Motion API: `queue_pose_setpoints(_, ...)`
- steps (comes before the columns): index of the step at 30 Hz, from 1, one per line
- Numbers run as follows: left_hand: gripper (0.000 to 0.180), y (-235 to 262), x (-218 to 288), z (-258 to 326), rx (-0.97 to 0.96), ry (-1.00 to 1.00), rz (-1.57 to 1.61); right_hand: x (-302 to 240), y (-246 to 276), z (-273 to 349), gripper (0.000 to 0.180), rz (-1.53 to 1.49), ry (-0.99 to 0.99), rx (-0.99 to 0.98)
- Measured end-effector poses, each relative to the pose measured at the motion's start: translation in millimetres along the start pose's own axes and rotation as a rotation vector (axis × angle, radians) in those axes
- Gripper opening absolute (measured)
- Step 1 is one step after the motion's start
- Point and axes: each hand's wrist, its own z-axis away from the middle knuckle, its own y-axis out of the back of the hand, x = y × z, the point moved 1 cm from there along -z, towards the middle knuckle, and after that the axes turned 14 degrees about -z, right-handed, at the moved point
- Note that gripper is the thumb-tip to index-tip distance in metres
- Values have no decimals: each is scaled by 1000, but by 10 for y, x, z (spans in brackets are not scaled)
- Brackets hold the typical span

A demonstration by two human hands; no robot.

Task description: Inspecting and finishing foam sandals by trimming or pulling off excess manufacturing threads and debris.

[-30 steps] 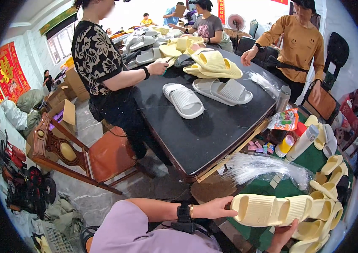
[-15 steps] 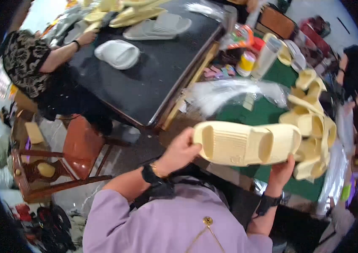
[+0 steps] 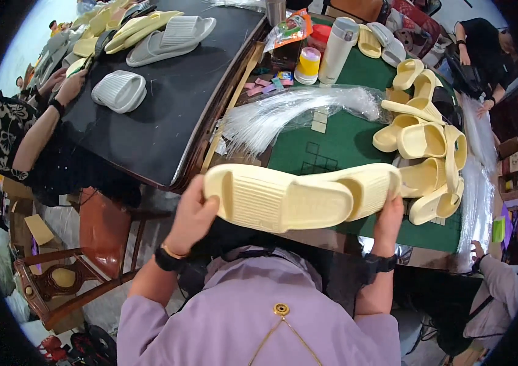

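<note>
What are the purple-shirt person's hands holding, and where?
Two pale yellow slippers, overlapping: the left hand grips their left end, the right hand their right end.

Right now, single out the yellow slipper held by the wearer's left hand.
The left slipper, which laps over the right slipper; the right hand holds that other one.

We have spread the two cream slippers [image 3: 317, 201] lengthwise over the last half second, baring the left one's footbed and heel, which were tucked in. Our left hand [image 3: 193, 215] has shifted from six o'clock to eight, so it now sits farther from our right hand [image 3: 388, 227]. Since the first picture our view has turned: the co-worker in the patterned shirt [image 3: 3, 137] has slid from about ten-thirty to nine, and our gold pendant [image 3: 281, 309] has appeared at six.
</note>
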Motion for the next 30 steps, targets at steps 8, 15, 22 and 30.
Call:
queue_pose_setpoints(8,29,162,75,-593,-46,-141,-113,-471,-35,-406,23,332,-95,-299)
queue_pose_setpoints(15,56,-820,186,-1279,-45,-371,-425,-3,-491,-748,42,616,181,-329)
queue_pose_setpoints(22,60,-1120,8,-834,-72,-515,-749,79,-243,-231,59,721,219,-521)
queue_pose_setpoints(30,61,-1130,-32,-680,-130,-565,-616,189,-257,-134,60,841,421,-526)
